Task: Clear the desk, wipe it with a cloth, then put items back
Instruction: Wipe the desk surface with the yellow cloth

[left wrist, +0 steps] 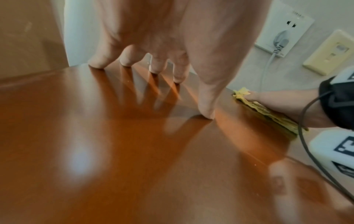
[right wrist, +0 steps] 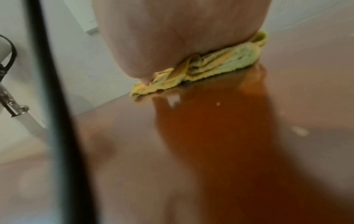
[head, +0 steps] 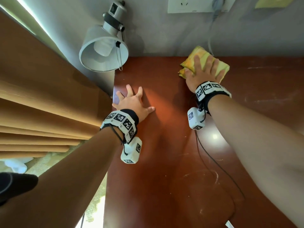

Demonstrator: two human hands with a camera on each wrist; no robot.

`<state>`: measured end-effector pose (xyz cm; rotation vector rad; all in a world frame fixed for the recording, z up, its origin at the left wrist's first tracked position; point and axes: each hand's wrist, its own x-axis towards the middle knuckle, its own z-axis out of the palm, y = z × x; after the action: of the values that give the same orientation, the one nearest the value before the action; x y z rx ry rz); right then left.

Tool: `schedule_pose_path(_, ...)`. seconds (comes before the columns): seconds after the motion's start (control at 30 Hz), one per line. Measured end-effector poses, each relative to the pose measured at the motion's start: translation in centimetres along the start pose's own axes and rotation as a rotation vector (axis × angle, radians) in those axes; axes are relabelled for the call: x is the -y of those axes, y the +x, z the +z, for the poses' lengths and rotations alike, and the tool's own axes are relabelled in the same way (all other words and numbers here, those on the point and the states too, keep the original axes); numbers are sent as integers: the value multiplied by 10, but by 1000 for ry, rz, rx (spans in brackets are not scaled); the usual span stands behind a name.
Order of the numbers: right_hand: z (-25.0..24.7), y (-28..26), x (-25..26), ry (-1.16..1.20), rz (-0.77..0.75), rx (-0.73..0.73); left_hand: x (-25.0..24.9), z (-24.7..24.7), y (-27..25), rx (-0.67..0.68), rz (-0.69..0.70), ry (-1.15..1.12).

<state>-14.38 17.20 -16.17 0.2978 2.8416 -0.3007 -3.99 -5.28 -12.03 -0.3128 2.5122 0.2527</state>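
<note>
A folded yellow cloth (head: 221, 67) lies at the far edge of the reddish-brown desk (head: 164, 162), close to the wall. My right hand (head: 203, 72) presses flat on it with straight, spread fingers; the right wrist view shows the cloth (right wrist: 220, 65) squashed under the palm. Over by the desk's left edge my left hand (head: 134, 100) rests with its fingers spread, and the fingertips (left wrist: 205, 112) touch the glossy top and hold nothing. The cloth's edge (left wrist: 268, 115) also shows in the left wrist view.
A white desk lamp (head: 105, 46) hangs over the desk's far left corner. On the wall behind are a socket plate (head: 194, 5) with a grey plug and cord (head: 211, 40). Tan curtain folds (head: 41, 104) hang at the left. A thin black cable (head: 213, 162) trails across the desk.
</note>
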Motion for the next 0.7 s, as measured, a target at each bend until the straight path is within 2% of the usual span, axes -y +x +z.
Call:
schedule_pose_path(0.13, 7, -11, 19, -4, -26, -15, 2, -2, 0, 3, 14, 22)
schedule_pose_path(0.27, 26, -40, 68, -39, -173, 10, 6, 1, -3, -12, 28, 5)
schedule_pose_path(0.37, 37, -55, 102, -77, -276, 41, 18, 4, -9, -126, 51, -115)
schedule_pose_path(0.5, 42, -63, 129, -122, -356, 70, 47, 12, -28, -251, -2, -317)
schedule_pose_path(0.7, 58, -87, 168, -160, -540, 55, 74, 13, -55, -216, -49, -391)
